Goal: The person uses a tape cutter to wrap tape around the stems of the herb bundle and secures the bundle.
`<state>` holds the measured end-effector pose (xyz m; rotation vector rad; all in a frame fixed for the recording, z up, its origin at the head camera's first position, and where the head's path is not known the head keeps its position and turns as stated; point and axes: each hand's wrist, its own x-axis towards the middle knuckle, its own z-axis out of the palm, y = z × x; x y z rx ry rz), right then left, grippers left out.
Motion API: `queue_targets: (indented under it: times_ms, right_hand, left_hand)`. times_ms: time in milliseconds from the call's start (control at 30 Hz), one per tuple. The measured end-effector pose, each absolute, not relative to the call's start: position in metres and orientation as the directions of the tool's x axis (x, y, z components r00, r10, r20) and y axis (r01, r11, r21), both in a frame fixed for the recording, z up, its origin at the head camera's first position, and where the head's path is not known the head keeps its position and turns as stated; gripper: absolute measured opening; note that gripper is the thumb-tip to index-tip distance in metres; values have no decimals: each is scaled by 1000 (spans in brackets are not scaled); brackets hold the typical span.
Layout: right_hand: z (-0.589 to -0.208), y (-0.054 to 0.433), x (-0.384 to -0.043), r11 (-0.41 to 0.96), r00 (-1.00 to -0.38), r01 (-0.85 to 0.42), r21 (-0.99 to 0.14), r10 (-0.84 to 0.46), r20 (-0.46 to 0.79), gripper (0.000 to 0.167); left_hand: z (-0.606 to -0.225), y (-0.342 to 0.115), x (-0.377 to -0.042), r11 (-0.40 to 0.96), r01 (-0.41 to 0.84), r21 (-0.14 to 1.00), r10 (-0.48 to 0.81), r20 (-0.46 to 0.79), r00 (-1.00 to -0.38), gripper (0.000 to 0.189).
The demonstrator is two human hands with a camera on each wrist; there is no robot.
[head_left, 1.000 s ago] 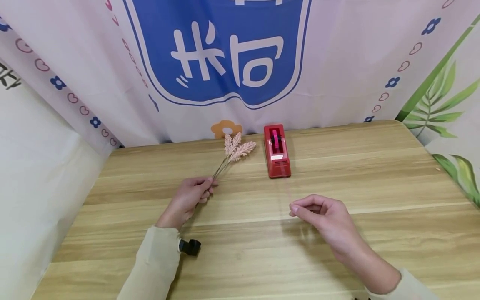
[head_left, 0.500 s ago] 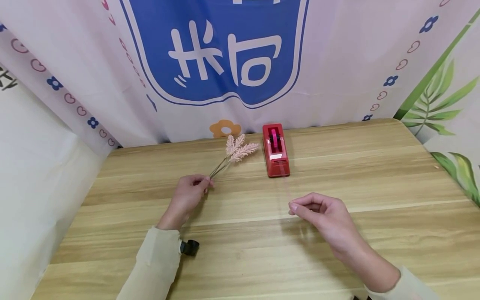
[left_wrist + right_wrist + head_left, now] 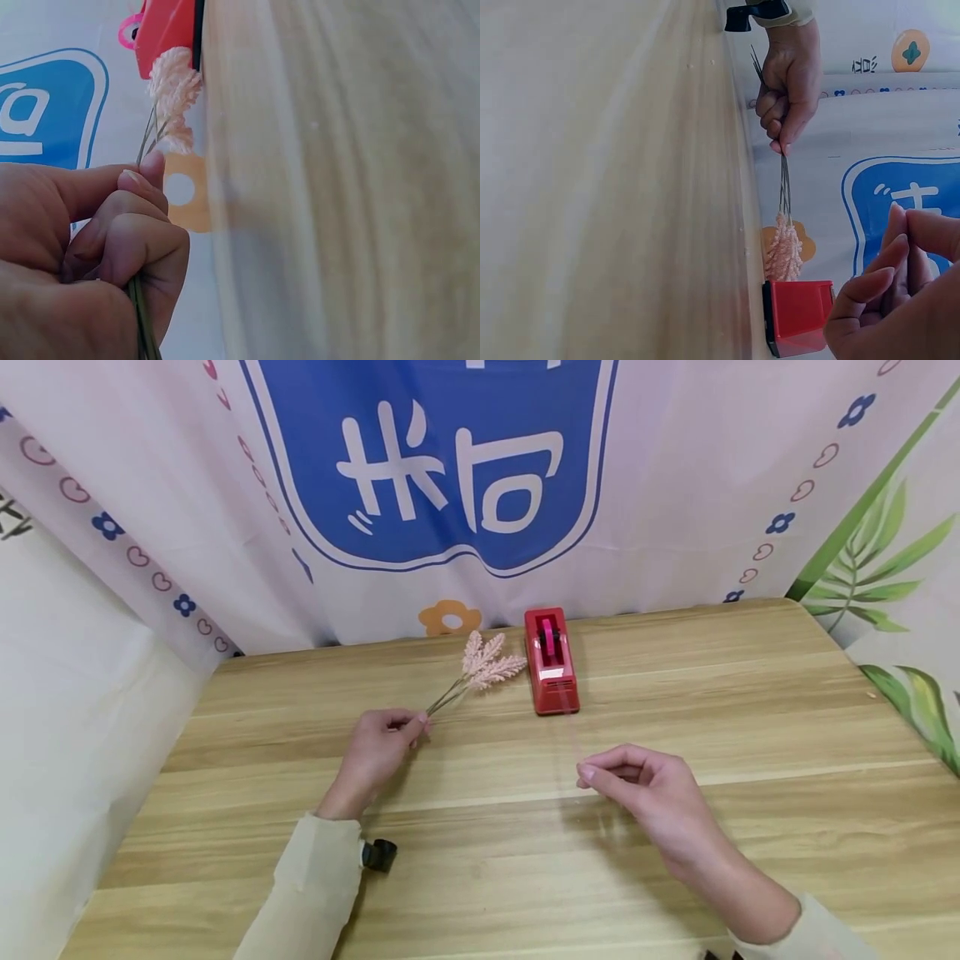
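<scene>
Flower sprays (image 3: 491, 664): pale pink heads on thin stems, pointing from the left hand (image 3: 372, 753) toward the far edge of the worktop (image 3: 750, 710), just left of the tape dispenser (image 3: 559, 695); I cannot tell whether they touch it.
Left hand: grasping the stems (image 3: 447, 695), the other fingers curled under the thumb and forefinger; my left wrist view shows the lower stems coming out below the fist.
Right hand (image 3: 660, 802): thumb and forefinger tips meet, pinching the tape strip (image 3: 573, 735), nearer to the worktop's near edge than the dispenser is.
Tape strip: faint and see-through; I make it out only in the head view, running from the dispenser to those fingertips.
Tape dispenser: red, standing near the middle of the far edge, a bright pink roll (image 3: 550, 639) in its top slot.
Left cuff: pale sleeve (image 3: 315, 868) with a black device (image 3: 381, 855) beside it, over the worktop's left half.
Backdrop: pale cloth (image 3: 675, 485) with a blue shield print (image 3: 450, 539), behind the far edge.
Far right corner: green leaf print (image 3: 896, 589) beyond it.
</scene>
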<state>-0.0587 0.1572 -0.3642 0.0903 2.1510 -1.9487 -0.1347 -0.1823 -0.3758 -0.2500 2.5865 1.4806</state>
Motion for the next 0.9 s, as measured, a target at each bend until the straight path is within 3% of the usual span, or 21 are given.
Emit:
queue_targets:
  times_ms: [267, 733, 900]
  right_hand:
    - [-346, 156, -66, 120, -983, 112, -986, -129, -128, 25]
    - [-312, 150, -83, 82, -991, 58, -995, -112, -68, 16]
    - [-295, 147, -95, 32, -994, 33, -999, -105, -36, 9]
  left_hand:
    - [-360, -195, -126, 559, -172, 811, -31, -187, -982, 32]
    - [-352, -243, -104, 519, -152, 841, 99, -236, -967, 38]
    - [-354, -256, -100, 543, -104, 833, 200, -249, -948, 32]
